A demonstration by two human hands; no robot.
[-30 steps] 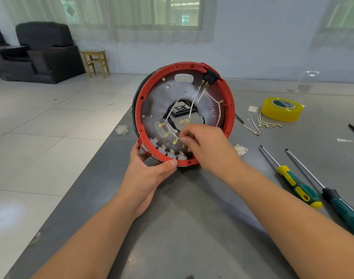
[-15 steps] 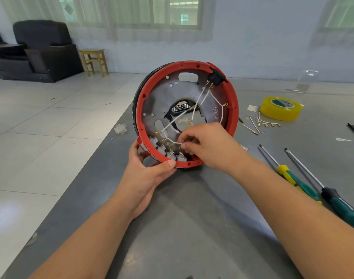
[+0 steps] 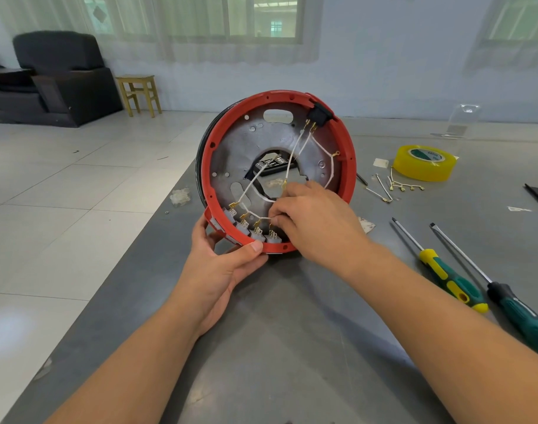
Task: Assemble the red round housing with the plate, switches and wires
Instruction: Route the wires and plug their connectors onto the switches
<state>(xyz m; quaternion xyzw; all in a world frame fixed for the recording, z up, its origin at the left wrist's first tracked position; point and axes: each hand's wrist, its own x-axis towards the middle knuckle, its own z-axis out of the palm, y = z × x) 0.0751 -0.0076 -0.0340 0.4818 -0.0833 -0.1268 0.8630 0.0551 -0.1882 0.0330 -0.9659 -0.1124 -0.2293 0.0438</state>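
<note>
While the left hand [image 3: 222, 264] is gripping the red housing [image 3: 347, 166] steady, the right hand [image 3: 310, 221] is pinching a white wire [image 3: 255, 214]; it should be seating squarely on the near switches [image 3: 255, 234].

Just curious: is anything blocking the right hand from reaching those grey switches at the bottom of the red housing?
Nothing visible. The right hand is already inside the red housing, its fingers at the white wires just above the grey switches.

Matt red plastic housing [image 3: 348, 166], dull grey metal plate [image 3: 249, 148], glossy yellow tape [image 3: 423, 163], smooth grey table [image 3: 292, 347]
</note>
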